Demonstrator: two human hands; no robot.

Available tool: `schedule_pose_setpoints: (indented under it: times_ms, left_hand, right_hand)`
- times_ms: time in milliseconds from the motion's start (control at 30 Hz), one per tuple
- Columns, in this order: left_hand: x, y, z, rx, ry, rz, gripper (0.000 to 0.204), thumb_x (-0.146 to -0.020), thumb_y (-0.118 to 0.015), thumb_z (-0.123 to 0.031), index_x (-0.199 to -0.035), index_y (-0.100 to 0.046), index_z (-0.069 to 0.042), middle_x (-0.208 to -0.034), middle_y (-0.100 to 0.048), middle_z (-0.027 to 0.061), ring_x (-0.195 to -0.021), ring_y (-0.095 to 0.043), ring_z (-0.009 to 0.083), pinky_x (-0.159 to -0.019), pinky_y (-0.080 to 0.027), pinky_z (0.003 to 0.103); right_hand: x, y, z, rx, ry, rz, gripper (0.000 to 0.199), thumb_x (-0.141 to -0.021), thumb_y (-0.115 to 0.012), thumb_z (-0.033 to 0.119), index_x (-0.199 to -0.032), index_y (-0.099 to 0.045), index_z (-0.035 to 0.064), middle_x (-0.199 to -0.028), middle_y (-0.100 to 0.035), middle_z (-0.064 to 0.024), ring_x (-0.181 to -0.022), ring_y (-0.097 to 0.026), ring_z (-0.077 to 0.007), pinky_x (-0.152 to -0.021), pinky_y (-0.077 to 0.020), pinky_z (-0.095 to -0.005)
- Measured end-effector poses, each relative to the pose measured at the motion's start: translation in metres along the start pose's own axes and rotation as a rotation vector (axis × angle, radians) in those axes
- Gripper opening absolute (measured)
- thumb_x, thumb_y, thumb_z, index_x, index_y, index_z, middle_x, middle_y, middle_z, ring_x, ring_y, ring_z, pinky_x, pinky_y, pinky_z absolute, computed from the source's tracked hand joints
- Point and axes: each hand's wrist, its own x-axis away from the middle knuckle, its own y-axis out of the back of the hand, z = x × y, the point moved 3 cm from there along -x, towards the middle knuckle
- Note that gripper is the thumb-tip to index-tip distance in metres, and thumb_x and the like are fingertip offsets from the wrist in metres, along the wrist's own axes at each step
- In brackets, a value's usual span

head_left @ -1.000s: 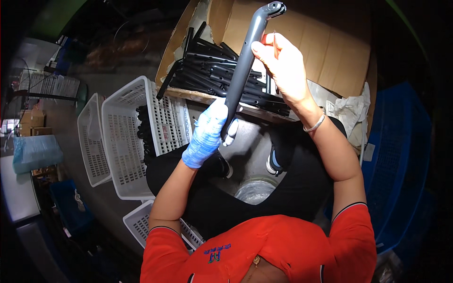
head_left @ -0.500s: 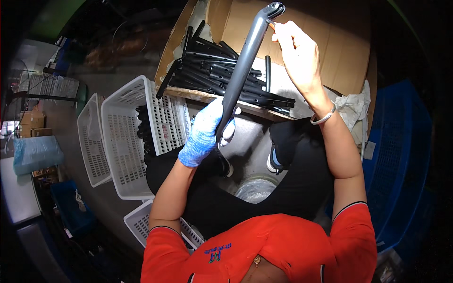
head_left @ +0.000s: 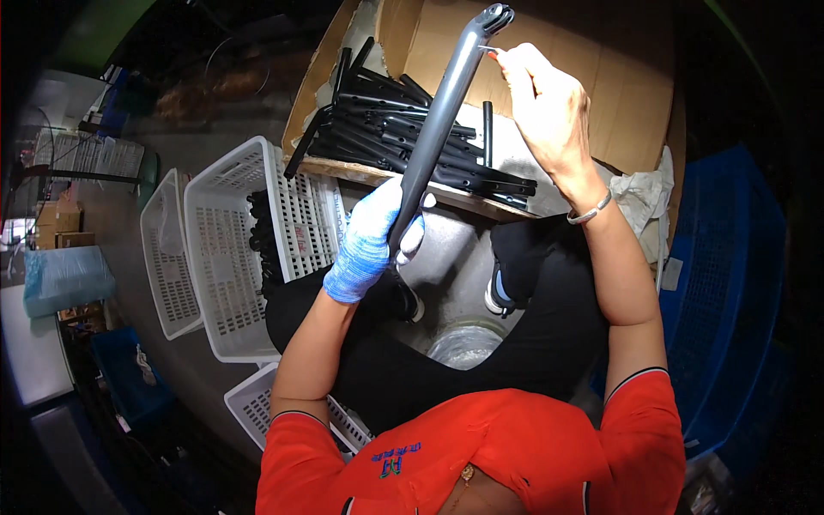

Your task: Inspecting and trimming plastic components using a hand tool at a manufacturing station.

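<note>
My left hand (head_left: 369, 236), in a blue and white glove, is wrapped round the lower end of a dark grey seatpost (head_left: 438, 124). The post slants up and away, its bent, forked head at the top. Bare, with a metal bangle on the wrist, my right hand (head_left: 549, 103) pinches a small thin tool (head_left: 490, 51) with an orange-red part. The tool's fine tip is at the tube's right side, just below the head; whether it touches cannot be made out. Behind the post, several black tubes (head_left: 365, 129) lie heaped in an open cardboard box (head_left: 549, 43).
White perforated baskets (head_left: 227, 283) stand to the left, one with black parts (head_left: 262, 232) inside. A crumpled white cloth (head_left: 639, 197) hangs at the box's right corner. Blue crates (head_left: 721, 292) are at the far right. Between my feet lies a clear plastic-wrapped roll (head_left: 463, 346).
The seatpost has shifted slightly left. My right hand has turned and moved a little down and right, and the tool's tip sits slightly lower along the tube.
</note>
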Motion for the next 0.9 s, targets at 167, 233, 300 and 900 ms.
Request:
schedule_pose_setpoints:
  times_ms: [167,233,300,900]
  left_hand:
    - [0.001,0.001,0.000,0.036,0.042,-0.009,0.041,-0.100,-0.032,-0.036,-0.102,-0.055,-0.001,-0.053,-0.046,0.0004,-0.041,-0.039,0.0074,-0.039,-0.031,0.020]
    - [0.001,0.001,0.003,0.110,0.093,-0.019,0.042,-0.100,-0.032,-0.036,-0.102,-0.055,-0.001,-0.053,-0.046,0.0005,-0.041,-0.039,0.0074,-0.039,-0.031,0.020]
    - [0.001,0.001,0.003,0.164,0.095,0.002,0.032,-0.098,-0.038,-0.028,-0.103,-0.055,-0.001,-0.055,-0.048,-0.0003,-0.042,-0.041,0.0057,-0.040,-0.031,0.019]
    - [0.000,0.002,0.006,0.184,0.106,-0.007,0.044,-0.099,-0.034,-0.039,-0.100,-0.055,-0.001,-0.052,-0.046,0.0003,-0.039,-0.039,0.0076,-0.037,-0.031,0.020]
  right_hand:
    - [-0.005,0.008,0.004,0.055,0.003,-0.091,0.015,-0.092,-0.056,0.018,-0.091,-0.062,0.0041,-0.066,-0.053,-0.0090,-0.055,-0.050,-0.0160,-0.055,-0.0422,-0.0276]
    - [-0.003,0.005,0.000,0.049,0.032,-0.096,0.016,-0.092,-0.056,0.019,-0.091,-0.062,0.0047,-0.065,-0.053,-0.0091,-0.054,-0.050,-0.0163,-0.054,-0.0420,-0.0280]
    - [-0.003,0.005,-0.001,0.043,0.061,-0.100,0.016,-0.092,-0.056,0.020,-0.091,-0.062,0.0052,-0.064,-0.053,-0.0092,-0.054,-0.050,-0.0166,-0.054,-0.0418,-0.0284]
    - [0.005,-0.012,-0.003,-0.204,-0.083,0.207,0.024,-0.094,-0.050,0.022,-0.083,-0.054,0.0002,-0.062,-0.037,-0.0006,-0.056,-0.033,-0.0071,-0.051,-0.0339,-0.0245]
